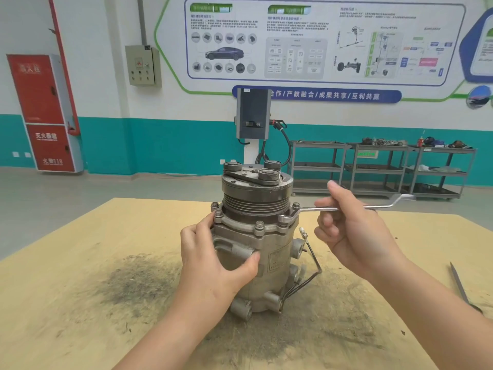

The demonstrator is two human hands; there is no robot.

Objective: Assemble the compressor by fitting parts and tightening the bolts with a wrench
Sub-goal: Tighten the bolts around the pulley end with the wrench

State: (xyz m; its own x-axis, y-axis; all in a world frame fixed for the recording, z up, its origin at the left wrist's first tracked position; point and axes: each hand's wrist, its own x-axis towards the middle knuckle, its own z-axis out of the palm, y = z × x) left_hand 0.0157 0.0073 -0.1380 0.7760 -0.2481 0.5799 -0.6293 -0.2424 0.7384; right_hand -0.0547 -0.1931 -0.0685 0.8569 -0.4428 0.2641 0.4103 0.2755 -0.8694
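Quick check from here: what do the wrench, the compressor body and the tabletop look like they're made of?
Wrench: polished, probably chromed steel, judging by its bright mirror-like shine. Compressor body: dull grey, slightly rough metal with rounded ports, which suggests cast aluminium, though that is uncertain. Tabletop: pale yellow, flat and matt, likely wood board or plywood, smudged with dark grime around the compressor.

A single wide-angle view comes from the person's head, looking forward and slightly down across the wooden table. It sits close to the work: the compressor stands upright near the centre of the frame, with the left hand and right hand reaching in from the near edge, forearms entering at the bottom. The far wall with its poster board fills the upper half, and metal shelving carts stand far right. Straight lines bow toward the edges.
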